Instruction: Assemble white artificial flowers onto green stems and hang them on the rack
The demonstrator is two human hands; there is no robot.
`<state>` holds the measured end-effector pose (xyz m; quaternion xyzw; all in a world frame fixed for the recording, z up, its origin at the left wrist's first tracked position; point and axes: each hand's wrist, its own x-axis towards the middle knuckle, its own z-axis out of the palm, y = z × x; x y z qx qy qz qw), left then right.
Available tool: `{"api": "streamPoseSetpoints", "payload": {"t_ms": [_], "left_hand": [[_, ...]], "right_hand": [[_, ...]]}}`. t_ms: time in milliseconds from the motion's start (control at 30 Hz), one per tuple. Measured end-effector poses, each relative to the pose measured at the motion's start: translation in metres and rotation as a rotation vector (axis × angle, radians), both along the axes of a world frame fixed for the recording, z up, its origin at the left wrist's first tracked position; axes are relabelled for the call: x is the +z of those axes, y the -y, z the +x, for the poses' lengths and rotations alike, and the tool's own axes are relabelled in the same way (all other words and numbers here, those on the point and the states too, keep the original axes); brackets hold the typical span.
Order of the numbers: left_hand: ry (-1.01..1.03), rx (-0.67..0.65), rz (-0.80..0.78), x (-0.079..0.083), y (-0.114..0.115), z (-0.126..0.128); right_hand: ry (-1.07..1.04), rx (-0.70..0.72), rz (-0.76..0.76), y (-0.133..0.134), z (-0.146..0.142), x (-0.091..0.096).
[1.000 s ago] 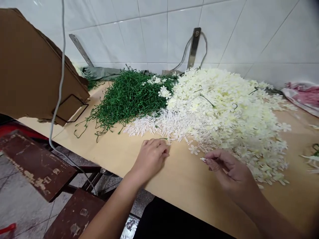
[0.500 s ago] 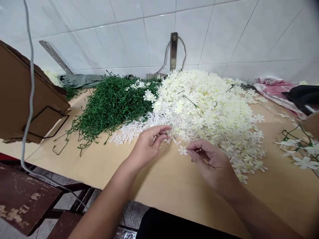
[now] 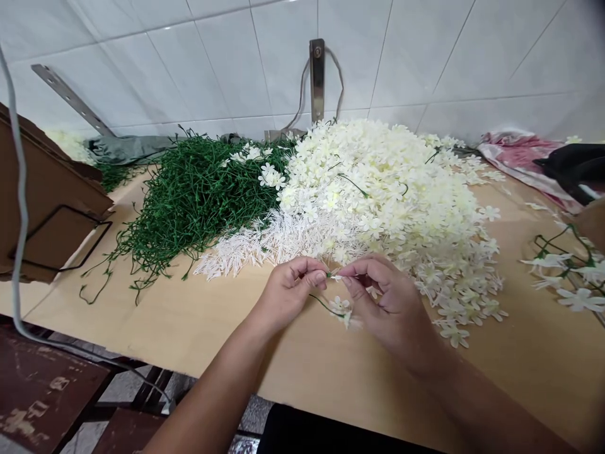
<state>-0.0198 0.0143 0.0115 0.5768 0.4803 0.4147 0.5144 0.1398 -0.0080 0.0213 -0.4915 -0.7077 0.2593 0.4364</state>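
Small white bit sits btwn the two hands, just above the tabletop, at the end of a green stem tip; too small on my feed to tell if they're joined. My R hand has the white bit pinched, thumb vs. forefinger. My L hand has the stem tip nipped the same way, other fingers curled under. Just below, a green stalk w/ white flowers runs out from under L hand; can't tell from here if it's the same stem.

Beyond the hands, I see thin white stamens strewn at the front, a green stem heap back L, and a big white flower heap back R. Far R: white flowers on green stalks, near a pink-and-white cloth. Far L: cardboard box, tilted, grey cord in front. Metal bracket upright against the tiled wall.
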Motion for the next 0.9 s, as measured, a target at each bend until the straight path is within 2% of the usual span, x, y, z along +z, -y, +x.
{"api": "streamPoseSetpoints", "payload": {"t_ms": [167,367,533,633,733,833,900], "left_hand": [[-0.023,-0.003,-0.013,0.0,-0.001,0.003],[0.039,0.195,0.044,0.002,-0.009,-0.012],[0.088,0.387,0.173,-0.002,-0.016,-0.027],[0.005,0.392,0.228,-0.005,-0.016,-0.026],[-0.115,0.353,0.229,-0.007,-0.015,-0.022],[-0.393,0.32,0.349,-0.01,-0.013,-0.023],[-0.595,0.354,0.485,-0.011,-0.012,-0.025]], "right_hand": [[0.034,-0.017,0.027,-0.001,0.0,-0.001],[0.036,-0.04,-0.02,-0.003,0.011,-0.007],[0.097,0.067,-0.09,0.002,0.014,-0.01],[0.158,0.196,-0.111,0.008,0.008,-0.013],[0.293,0.313,-0.043,0.015,0.0,-0.019],[0.457,0.337,0.078,0.017,-0.006,-0.027],[0.507,0.324,0.123,0.016,-0.007,-0.031]]}}
